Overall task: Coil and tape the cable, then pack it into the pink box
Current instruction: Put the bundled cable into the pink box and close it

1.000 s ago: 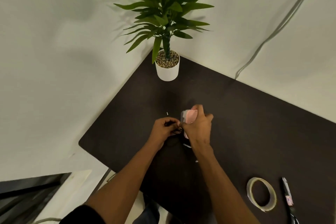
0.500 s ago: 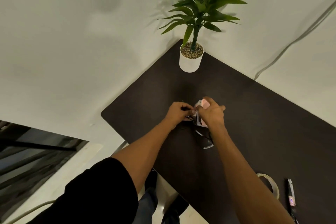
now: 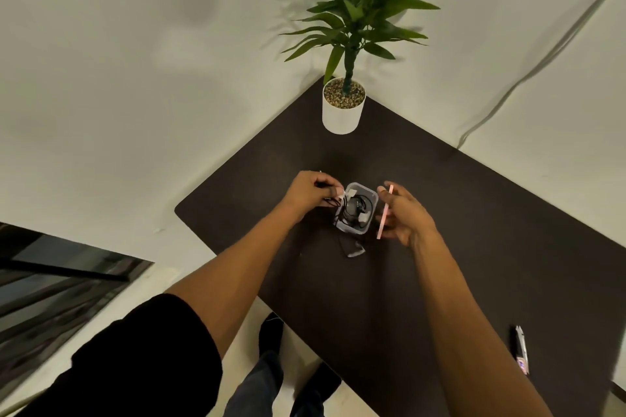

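Observation:
A small clear box [image 3: 371,213] stands open on the dark table [image 3: 440,247], with a coiled black cable [image 3: 354,206] lying inside it. My right hand [image 3: 406,217] holds the box's pink lid [image 3: 384,213] on edge just right of the box. My left hand [image 3: 311,191] is at the box's left rim and pinches a black strand of the cable with a white taped bit. A small dark object [image 3: 352,249] lies on the table just in front of the box.
A potted plant in a white pot [image 3: 342,112] stands at the table's far corner. A black pen-like tool [image 3: 521,349] lies near the right front edge. A grey cord [image 3: 528,71] runs along the wall. The table's left edge drops to the floor.
My right hand has lifted the pink lid off the box and moved it to the right, exposing the cable inside. The view has shifted, and the tape roll is out of frame.

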